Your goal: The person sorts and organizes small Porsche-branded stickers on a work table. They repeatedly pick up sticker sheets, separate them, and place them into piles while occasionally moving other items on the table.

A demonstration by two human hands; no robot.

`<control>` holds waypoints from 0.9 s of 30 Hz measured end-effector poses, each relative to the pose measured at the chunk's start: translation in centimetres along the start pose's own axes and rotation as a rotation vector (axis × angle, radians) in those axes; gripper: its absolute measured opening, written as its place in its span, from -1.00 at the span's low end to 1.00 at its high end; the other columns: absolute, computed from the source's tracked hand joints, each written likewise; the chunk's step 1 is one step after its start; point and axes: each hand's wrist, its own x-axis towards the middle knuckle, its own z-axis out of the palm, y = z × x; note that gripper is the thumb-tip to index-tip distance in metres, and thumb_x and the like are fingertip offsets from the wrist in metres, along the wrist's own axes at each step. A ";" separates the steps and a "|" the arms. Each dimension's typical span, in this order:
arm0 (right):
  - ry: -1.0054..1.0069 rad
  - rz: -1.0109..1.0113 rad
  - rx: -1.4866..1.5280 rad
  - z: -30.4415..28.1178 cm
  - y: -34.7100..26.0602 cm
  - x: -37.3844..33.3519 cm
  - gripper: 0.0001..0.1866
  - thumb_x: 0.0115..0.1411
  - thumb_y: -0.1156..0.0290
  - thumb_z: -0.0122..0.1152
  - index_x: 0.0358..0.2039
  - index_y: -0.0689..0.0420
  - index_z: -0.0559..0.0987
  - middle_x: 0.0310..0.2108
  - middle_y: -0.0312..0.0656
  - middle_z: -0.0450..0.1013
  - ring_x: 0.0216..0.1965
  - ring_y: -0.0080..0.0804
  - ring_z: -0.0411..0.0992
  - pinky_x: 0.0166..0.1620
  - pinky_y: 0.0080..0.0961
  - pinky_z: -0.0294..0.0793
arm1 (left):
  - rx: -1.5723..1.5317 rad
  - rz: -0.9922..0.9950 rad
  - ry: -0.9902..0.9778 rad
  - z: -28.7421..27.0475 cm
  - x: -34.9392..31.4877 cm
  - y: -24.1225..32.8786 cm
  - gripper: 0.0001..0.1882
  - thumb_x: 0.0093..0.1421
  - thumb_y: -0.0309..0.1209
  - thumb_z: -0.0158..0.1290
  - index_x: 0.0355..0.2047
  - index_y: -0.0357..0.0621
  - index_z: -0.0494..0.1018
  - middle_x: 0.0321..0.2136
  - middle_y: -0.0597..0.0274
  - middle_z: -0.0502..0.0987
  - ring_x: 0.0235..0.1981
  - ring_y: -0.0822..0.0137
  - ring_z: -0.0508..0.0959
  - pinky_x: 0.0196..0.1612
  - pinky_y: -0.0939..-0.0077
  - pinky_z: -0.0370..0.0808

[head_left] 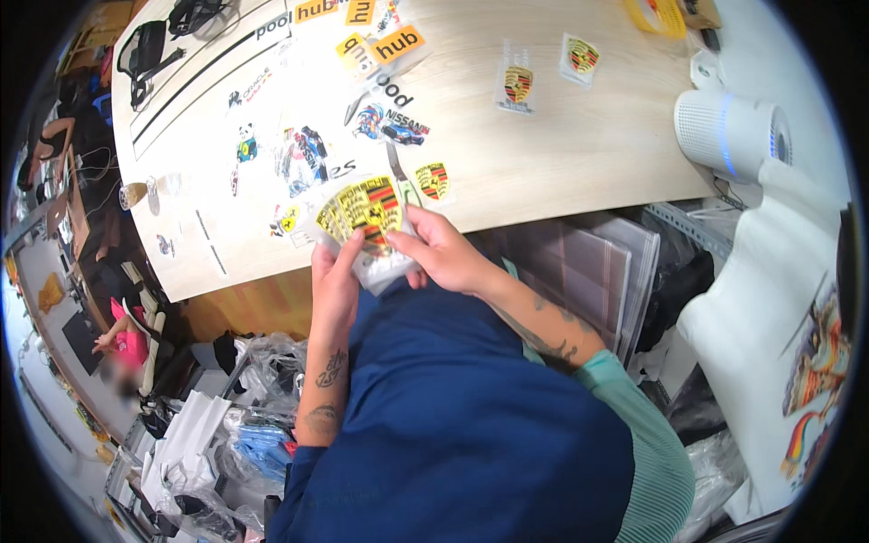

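Observation:
A fanned stack of shield-crest transfer prints (371,213), yellow, red and black on clear film, is held in front of my body at the table's near edge. My left hand (337,276) pinches its lower left side, thumb on top. The right side is gripped by my right hand (439,253), its thumb pressed on the face of the prints. Just beyond the stack, a bladed tool (396,165) with a greenish handle lies on the table; the stack and hand partly cover its surroundings. Beside it rests a single crest print (433,181).
Several printed transfers, among them a panda print (246,145), cover the pale wooden table (561,163). Two crest prints (519,86) lie farther right. A white cylindrical appliance (731,134) stands at the right edge, near a hanging white printed sheet (738,308). Another person (127,348) is at far left.

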 end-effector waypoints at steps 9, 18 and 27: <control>-0.050 0.334 0.169 -5.4 7.0 2.1 -0.75 0.36 0.25 0.00 -0.14 0.18 0.47 -0.55 -0.35 0.42 -0.71 -0.70 0.31 -0.66 -0.72 0.27 | -0.341 -0.322 -0.177 -0.1 4.7 -4.4 0.06 -0.11 -0.35 0.12 0.39 0.02 -0.17 0.13 -0.17 0.31 0.06 -0.04 0.44 0.04 0.16 0.48; -0.214 0.470 0.149 -10.0 9.1 4.2 -0.63 0.38 0.14 -0.04 -0.06 0.22 0.39 -0.52 -0.32 0.40 -0.66 -0.65 0.38 -0.64 -0.70 0.35 | -0.506 -0.347 -0.244 0.3 9.4 -8.7 0.08 -0.18 -0.48 0.14 0.37 0.14 -0.14 0.16 -0.41 0.16 0.01 -0.19 0.45 0.00 -0.08 0.50; -0.123 0.295 0.344 -12.1 10.7 5.9 -0.79 0.35 0.33 0.03 -0.18 0.24 0.42 -0.61 -0.36 0.34 -0.62 -0.67 0.31 -0.56 -0.69 0.27 | -0.563 -0.196 -0.146 1.5 12.3 -11.3 -0.22 -0.19 -0.33 0.22 0.10 0.00 0.17 0.15 -0.34 0.14 -0.08 -0.09 0.46 -0.07 0.01 0.53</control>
